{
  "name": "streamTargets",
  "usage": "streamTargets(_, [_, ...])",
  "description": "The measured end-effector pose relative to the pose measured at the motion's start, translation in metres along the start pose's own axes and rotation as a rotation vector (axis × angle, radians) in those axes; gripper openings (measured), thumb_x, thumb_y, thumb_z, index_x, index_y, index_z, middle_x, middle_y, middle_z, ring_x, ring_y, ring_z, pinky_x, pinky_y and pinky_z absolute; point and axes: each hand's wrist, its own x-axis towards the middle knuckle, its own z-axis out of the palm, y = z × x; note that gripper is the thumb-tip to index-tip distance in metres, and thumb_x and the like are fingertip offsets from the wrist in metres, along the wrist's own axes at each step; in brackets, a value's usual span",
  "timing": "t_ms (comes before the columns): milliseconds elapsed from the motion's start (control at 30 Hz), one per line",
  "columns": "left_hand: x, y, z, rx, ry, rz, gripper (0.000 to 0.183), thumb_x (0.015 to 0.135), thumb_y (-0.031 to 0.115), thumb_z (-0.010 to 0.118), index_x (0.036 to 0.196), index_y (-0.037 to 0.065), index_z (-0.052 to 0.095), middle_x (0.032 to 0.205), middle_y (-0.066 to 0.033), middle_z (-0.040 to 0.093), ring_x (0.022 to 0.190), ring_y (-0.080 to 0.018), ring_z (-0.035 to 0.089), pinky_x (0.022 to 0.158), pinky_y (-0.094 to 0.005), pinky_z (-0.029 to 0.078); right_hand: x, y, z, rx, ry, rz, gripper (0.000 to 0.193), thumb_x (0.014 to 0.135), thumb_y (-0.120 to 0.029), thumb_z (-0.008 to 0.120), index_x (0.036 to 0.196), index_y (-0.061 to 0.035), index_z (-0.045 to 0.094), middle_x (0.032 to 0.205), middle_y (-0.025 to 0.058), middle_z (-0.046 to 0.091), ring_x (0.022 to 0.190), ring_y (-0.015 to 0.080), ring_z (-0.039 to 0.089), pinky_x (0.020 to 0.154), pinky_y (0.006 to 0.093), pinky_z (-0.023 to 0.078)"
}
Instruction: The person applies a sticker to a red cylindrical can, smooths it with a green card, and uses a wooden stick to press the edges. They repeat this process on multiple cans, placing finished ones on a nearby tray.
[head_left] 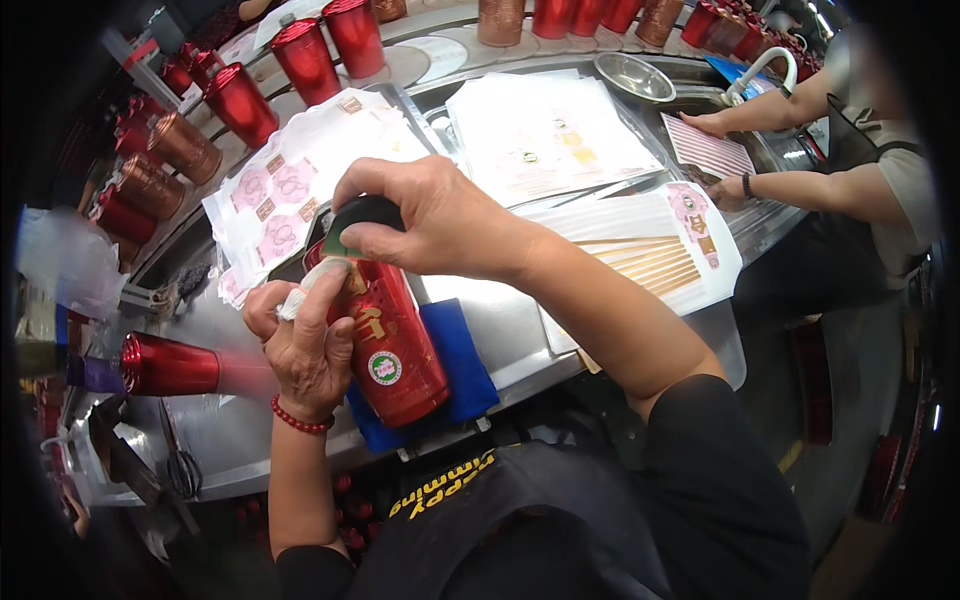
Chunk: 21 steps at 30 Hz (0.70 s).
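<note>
A red bottle (395, 345) with gold lettering and a round green-and-white emblem lies tilted on a folded blue cloth (462, 350) in front of me. My left hand (303, 350), with a red bead bracelet at its wrist, is curled against the bottle's upper left side. Something white, cloth or a finger wrap, shows at its fingers (305, 287). Over the bottle's upper end, my right hand (435, 215) pinches a black-and-green scraper-like tool (368, 213). The tool's lower edge meets the bottle near my left fingertips; the exact contact is partly hidden.
Printed decal sheets (275, 205) lie to the left, with more stacks (545, 140) beyond and striped sheets (640, 260) at right. Another red bottle (170, 364) lies at left. Red and copper bottles (305, 62) line the conveyor (440, 60). A co-worker's hands hold a sheet (705, 145) by a tap.
</note>
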Motion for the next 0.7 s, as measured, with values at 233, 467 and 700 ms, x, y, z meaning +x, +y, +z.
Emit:
streamTargets(233, [-0.004, 0.005, -0.004, 0.042, 0.099, -0.019, 0.037, 0.096, 0.033, 0.064, 0.128, 0.015, 0.070, 0.105, -0.0120, 0.053, 0.103, -0.0290, 0.047, 0.096, -0.0444, 0.037, 0.019, -0.001, 0.006, -0.087, -0.152, 0.048, 0.027, 0.089, -0.020, 0.074, 0.105, -0.0001, 0.064, 0.082, 0.0110, 0.068, 0.074, 0.0164, 0.065, 0.069, 0.0314, 0.054])
streamTargets(467, [-0.001, 0.009, -0.014, 0.006, 0.003, 0.014, 0.043, 0.094, 0.040, 0.064, 0.130, 0.017, 0.068, 0.100, 0.0002, 0.066, 0.108, -0.0231, 0.047, 0.105, -0.0441, 0.030, 0.028, 0.004, 0.004, -0.017, -0.085, 0.168, 0.022, 0.090, -0.017, 0.074, 0.105, -0.0024, 0.066, 0.092, 0.0046, 0.069, 0.084, 0.0107, 0.064, 0.076, 0.0258, 0.052])
streamTargets(700, [-0.021, 0.008, -0.003, -0.077, 0.092, -0.151, 0.043, 0.102, 0.040, 0.055, 0.132, 0.011, 0.066, 0.120, -0.0068, 0.069, 0.105, -0.0247, 0.048, 0.101, -0.0418, 0.036, 0.033, 0.004, 0.012, -0.268, -0.038, 0.129, 0.024, 0.092, -0.020, 0.074, 0.105, -0.0012, 0.066, 0.089, 0.0038, 0.069, 0.085, 0.0102, 0.064, 0.078, 0.0268, 0.052])
